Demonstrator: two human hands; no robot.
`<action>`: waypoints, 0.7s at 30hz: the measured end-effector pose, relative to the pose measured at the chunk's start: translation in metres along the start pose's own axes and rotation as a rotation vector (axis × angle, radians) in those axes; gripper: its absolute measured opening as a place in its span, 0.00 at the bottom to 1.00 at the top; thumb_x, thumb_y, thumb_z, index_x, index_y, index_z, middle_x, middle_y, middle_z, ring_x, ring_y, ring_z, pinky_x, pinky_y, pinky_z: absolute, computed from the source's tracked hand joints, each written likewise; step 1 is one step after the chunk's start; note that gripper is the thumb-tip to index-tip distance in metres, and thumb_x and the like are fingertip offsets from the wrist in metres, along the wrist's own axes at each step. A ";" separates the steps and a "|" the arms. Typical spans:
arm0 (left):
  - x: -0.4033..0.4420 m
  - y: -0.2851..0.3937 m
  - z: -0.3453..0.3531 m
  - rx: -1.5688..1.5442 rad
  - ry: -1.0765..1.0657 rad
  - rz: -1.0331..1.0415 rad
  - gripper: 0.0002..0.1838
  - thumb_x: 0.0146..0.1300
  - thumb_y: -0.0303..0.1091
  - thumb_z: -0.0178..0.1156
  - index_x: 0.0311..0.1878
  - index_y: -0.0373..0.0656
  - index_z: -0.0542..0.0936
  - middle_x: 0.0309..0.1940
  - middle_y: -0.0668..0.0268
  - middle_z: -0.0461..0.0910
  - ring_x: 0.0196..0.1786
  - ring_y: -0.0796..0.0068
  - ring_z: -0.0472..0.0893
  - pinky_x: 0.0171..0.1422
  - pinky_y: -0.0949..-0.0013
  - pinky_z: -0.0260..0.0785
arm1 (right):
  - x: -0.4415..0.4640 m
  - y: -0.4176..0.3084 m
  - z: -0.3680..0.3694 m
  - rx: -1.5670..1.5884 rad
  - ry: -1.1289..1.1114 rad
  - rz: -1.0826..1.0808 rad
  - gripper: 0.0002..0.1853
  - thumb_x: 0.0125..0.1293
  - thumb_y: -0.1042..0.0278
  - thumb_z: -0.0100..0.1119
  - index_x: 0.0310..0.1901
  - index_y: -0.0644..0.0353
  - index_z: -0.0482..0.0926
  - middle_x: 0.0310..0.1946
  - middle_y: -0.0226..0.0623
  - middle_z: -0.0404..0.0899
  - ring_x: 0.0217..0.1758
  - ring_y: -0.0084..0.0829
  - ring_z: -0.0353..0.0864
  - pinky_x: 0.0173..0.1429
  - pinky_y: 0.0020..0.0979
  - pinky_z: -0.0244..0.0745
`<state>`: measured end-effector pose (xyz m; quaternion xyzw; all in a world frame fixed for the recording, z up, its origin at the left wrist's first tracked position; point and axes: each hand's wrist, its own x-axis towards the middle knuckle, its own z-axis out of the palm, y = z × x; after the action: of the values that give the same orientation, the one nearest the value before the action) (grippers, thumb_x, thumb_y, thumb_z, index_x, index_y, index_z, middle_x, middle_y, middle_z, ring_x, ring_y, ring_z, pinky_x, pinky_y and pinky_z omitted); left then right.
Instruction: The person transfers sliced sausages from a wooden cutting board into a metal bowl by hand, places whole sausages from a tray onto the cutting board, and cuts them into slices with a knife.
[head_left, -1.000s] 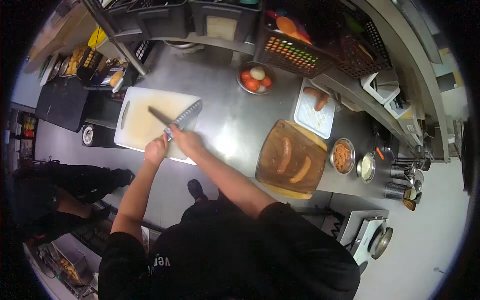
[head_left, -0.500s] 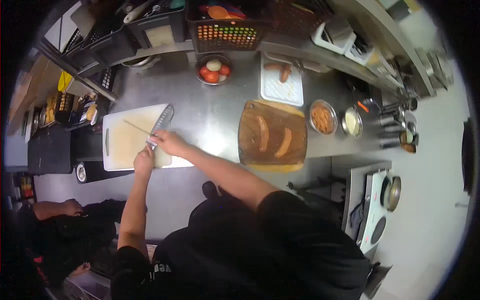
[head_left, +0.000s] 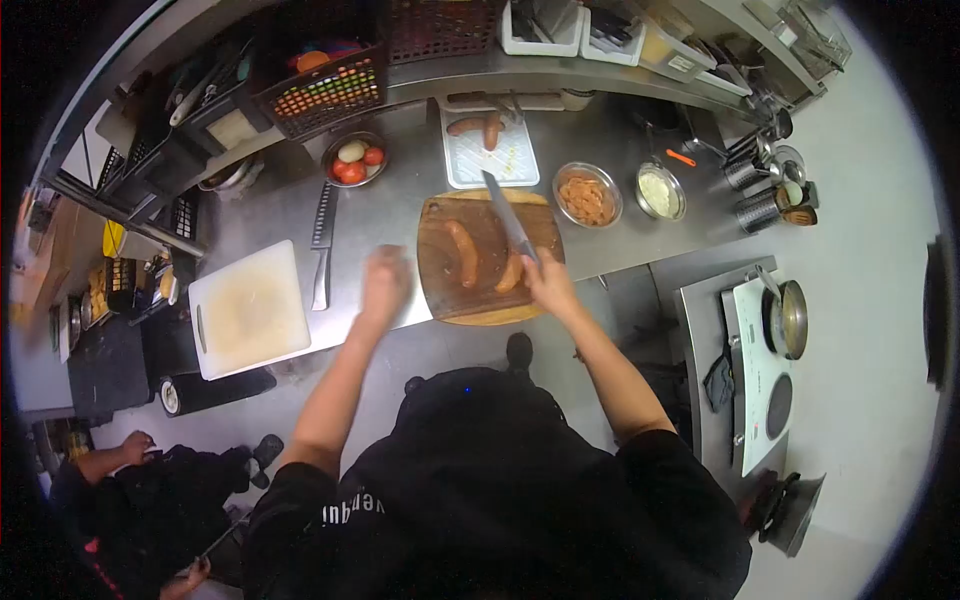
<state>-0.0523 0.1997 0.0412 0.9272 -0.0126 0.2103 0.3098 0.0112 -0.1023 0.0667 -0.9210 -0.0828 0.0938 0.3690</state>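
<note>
My right hand (head_left: 549, 280) grips the handle of a knife (head_left: 509, 218), whose blade points up and away over the wooden board (head_left: 435, 240). Two sausages lie on that board: one (head_left: 462, 253) at its left half, the other (head_left: 511, 273) beside my right hand and partly under the knife. My left hand (head_left: 386, 282), blurred by motion, hovers just left of the wooden board; its fingers are smeared. Between the boards, a second knife with a dimpled blade (head_left: 322, 222) rests on the steel counter. The white cutting board (head_left: 250, 310) bears no food.
Behind the wooden board is a white tray (head_left: 470, 172) with sausages. Bowls hold tomatoes (head_left: 350, 172), chopped food (head_left: 587, 197) and a pale food (head_left: 657, 192). A hob (head_left: 757, 400) with a pan (head_left: 792, 318) stands right. Another person (head_left: 160, 500) is at lower left.
My hands have moved right from the white board and parted. One knife now lies on the counter; the other has come over the wooden board in my right hand. The view has swung right.
</note>
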 end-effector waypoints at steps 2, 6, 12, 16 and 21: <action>0.015 0.058 0.044 -0.087 -0.137 -0.011 0.15 0.55 0.30 0.61 0.44 0.30 0.78 0.44 0.46 0.77 0.49 0.50 0.75 0.56 0.57 0.68 | 0.006 0.033 -0.024 -0.047 0.039 -0.013 0.24 0.70 0.48 0.45 0.45 0.65 0.73 0.30 0.60 0.79 0.37 0.60 0.78 0.40 0.52 0.72; 0.032 0.115 0.138 -0.011 -0.106 0.003 0.20 0.53 0.34 0.64 0.46 0.30 0.77 0.44 0.47 0.75 0.47 0.48 0.75 0.55 0.56 0.68 | 0.018 0.082 -0.055 -0.126 0.017 -0.065 0.23 0.70 0.50 0.43 0.44 0.68 0.71 0.31 0.64 0.78 0.38 0.62 0.77 0.42 0.54 0.71; 0.049 0.149 0.187 0.171 -0.152 -0.154 0.20 0.53 0.28 0.60 0.49 0.32 0.74 0.43 0.46 0.73 0.46 0.45 0.73 0.54 0.55 0.68 | 0.051 0.134 -0.071 -0.102 -0.302 -0.098 0.22 0.71 0.52 0.43 0.44 0.69 0.69 0.30 0.66 0.77 0.37 0.63 0.77 0.42 0.55 0.71; 0.054 0.153 0.199 0.099 -0.115 -0.146 0.19 0.54 0.24 0.57 0.52 0.34 0.75 0.43 0.47 0.74 0.46 0.46 0.73 0.54 0.55 0.68 | 0.059 0.133 -0.082 -0.146 -0.286 -0.178 0.20 0.72 0.54 0.42 0.42 0.68 0.67 0.28 0.64 0.77 0.35 0.64 0.77 0.41 0.56 0.71; 0.053 0.152 0.204 0.105 -0.059 -0.145 0.20 0.54 0.25 0.58 0.53 0.35 0.76 0.41 0.50 0.75 0.48 0.48 0.74 0.53 0.56 0.69 | 0.045 0.117 -0.081 -0.156 -0.288 -0.219 0.18 0.72 0.56 0.41 0.42 0.68 0.66 0.27 0.63 0.77 0.34 0.63 0.77 0.39 0.56 0.71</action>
<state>0.0505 -0.0358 0.0018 0.9465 0.0563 0.1602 0.2744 0.0834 -0.2299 0.0376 -0.9094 -0.2415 0.1771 0.2887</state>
